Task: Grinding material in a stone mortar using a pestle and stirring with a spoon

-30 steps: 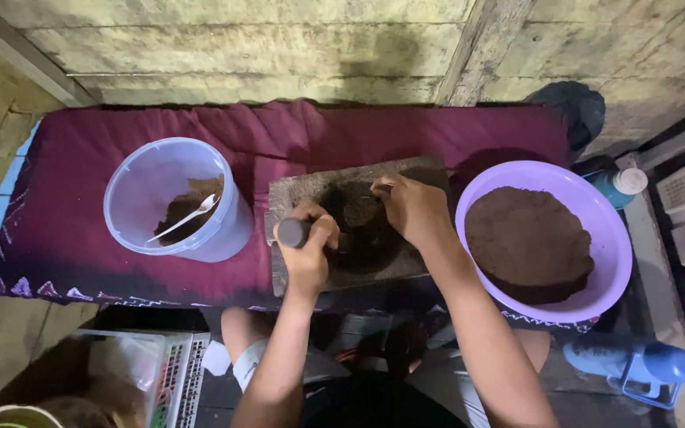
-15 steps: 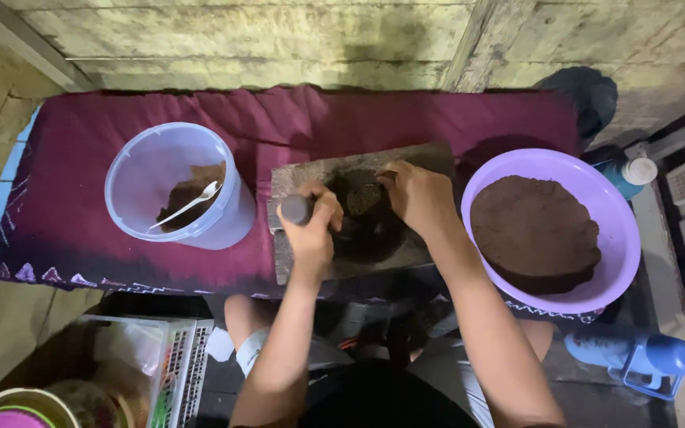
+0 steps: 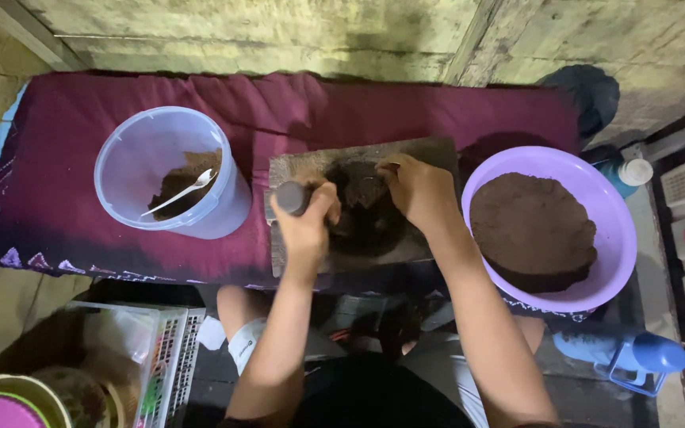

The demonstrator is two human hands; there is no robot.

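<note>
A long maroon cushion [image 3: 200, 135] runs crosswise under both hands and carries everything they work with. To the right of the right hand, close by its wrist, sits a wide purple basin [image 3: 596, 190] holding a flat round cake of dark brown paste [image 3: 533, 230] that fills most of its floor. To the left of the left hand, with a strip of cushion between, stands a clear plastic bucket [image 3: 128, 158]; a smaller heap of the same brown stuff lies in its bottom, with a pale spoon [image 3: 177, 192] resting on it, bowl toward the hands. Between the two containers, right under the hands, lies a flat grey grinding slab [image 3: 430, 154], its long side running left to right, with a dark mound of paste [image 3: 366, 214] spread on its middle. A stone roller [image 3: 291, 198] lies across that mound, its long axis left to right like the slab's, one rounded grey end sticking out past the left hand [image 3: 307, 226]. That hand is curled tight round the left end of the roller; the right hand [image 3: 418, 190] is bent over the other end with fingers folded down, pressing on the roller (its far end is hidden under the palm). Both hands are equally on it, so the roller lies straight between them, the basin being nearer the right arm and the bucket nearer the left
</note>
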